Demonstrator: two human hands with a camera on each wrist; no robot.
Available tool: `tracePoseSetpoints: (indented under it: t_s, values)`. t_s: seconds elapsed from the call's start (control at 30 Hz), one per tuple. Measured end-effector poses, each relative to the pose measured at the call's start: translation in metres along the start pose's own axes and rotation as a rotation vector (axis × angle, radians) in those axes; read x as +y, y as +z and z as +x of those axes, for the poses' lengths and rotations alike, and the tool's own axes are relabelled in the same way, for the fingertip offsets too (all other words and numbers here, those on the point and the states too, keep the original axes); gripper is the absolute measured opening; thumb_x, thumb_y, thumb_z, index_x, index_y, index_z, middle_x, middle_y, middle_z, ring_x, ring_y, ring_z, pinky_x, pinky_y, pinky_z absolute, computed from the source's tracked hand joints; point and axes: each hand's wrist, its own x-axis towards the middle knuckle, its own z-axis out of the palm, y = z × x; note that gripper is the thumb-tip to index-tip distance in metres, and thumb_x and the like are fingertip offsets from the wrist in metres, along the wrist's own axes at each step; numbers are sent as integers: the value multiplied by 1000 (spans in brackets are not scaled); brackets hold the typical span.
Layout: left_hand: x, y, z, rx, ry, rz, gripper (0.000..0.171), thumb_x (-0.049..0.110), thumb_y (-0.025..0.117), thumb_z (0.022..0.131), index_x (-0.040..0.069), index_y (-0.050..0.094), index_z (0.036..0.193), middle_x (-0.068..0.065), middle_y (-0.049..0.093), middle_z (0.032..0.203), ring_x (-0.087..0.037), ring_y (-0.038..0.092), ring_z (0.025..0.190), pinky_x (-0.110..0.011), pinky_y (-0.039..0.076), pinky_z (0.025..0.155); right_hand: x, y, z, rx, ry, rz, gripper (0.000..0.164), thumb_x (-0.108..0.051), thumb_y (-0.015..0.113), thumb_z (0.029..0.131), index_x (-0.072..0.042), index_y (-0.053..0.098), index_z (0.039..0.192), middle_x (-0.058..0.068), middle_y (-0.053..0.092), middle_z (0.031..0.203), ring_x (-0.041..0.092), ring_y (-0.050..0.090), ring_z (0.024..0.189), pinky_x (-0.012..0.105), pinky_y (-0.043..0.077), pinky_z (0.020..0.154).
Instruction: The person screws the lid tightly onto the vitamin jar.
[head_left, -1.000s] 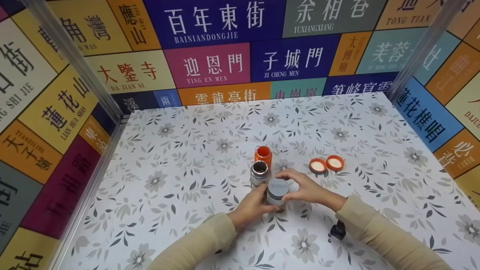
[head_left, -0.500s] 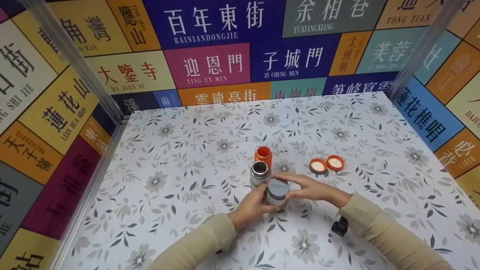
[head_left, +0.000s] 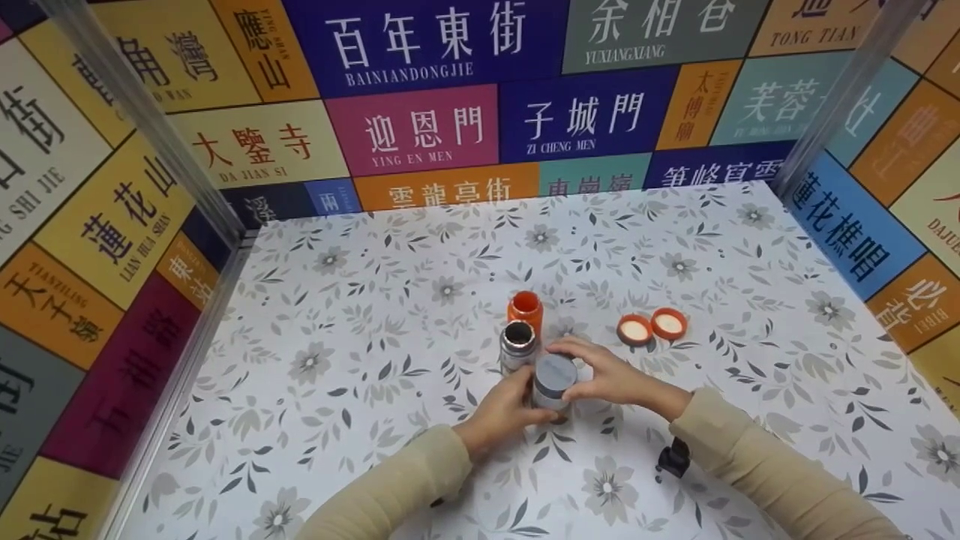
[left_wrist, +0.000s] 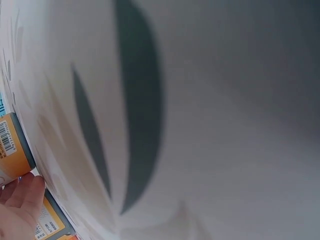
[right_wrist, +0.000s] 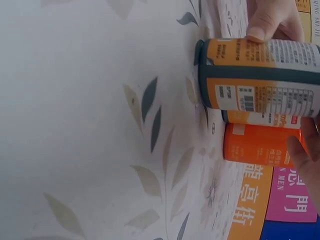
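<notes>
A jar with a grey lid [head_left: 556, 371] stands near the middle of the table. Its orange and white label with a grey band shows on the jar [right_wrist: 240, 95] in the right wrist view. My left hand [head_left: 501, 414] grips the jar's body low on its left side. At the lid, my right hand [head_left: 615, 377] curls thumb and fingers round the rim from the right. Right behind the jar, an uncapped grey bottle [head_left: 516, 361] shows a dark mouth. Behind that stands an uncapped orange bottle [head_left: 524, 319].
Two caps lie upturned to the right of the bottles: a dark-sided cap [head_left: 635, 330] and an orange cap [head_left: 669, 324], both with pale liners. The flowered tabletop [head_left: 375, 262] ends at a sign-printed wall [head_left: 420, 127] behind and at both sides.
Half a second ago my right fingers were straighter and drawn slightly right off the lid; now they curl round its rim again. My left hand has kept its grip on the jar.
</notes>
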Motion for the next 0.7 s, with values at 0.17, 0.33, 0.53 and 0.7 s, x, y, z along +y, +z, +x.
tracePoseSetpoints:
  t_s: [0.17,0.33,0.53,0.7]
  values:
    - [-1,1,1,8,-7,2,59,25,76,72,12,47,122,-2,57,120,-17,51,113,-34,38,100,-3,3,1,21,25,3,68,-15,80,66,1,48,124,19,47,126,26,45,115,36,37,100]
    - [0,1,2,0,-31,-6,61,24,76,72,12,47,124,-2,57,122,-16,51,114,-34,37,102,-2,-5,-2,-81,51,85,78,-13,75,72,-1,34,137,23,32,139,34,30,128,55,25,104]
    - [1,1,0,-8,-47,-39,62,24,76,71,12,47,124,-1,57,120,-16,52,113,-34,38,101,5,-13,-6,-158,-42,174,62,-6,61,85,1,32,139,8,37,144,12,28,133,26,22,109]
    - [1,1,1,-2,-30,-13,62,26,76,72,12,47,124,-2,58,119,-17,53,111,-34,39,99,8,-10,-7,-99,-82,142,58,-3,63,82,4,39,135,9,43,139,3,34,127,14,25,103]
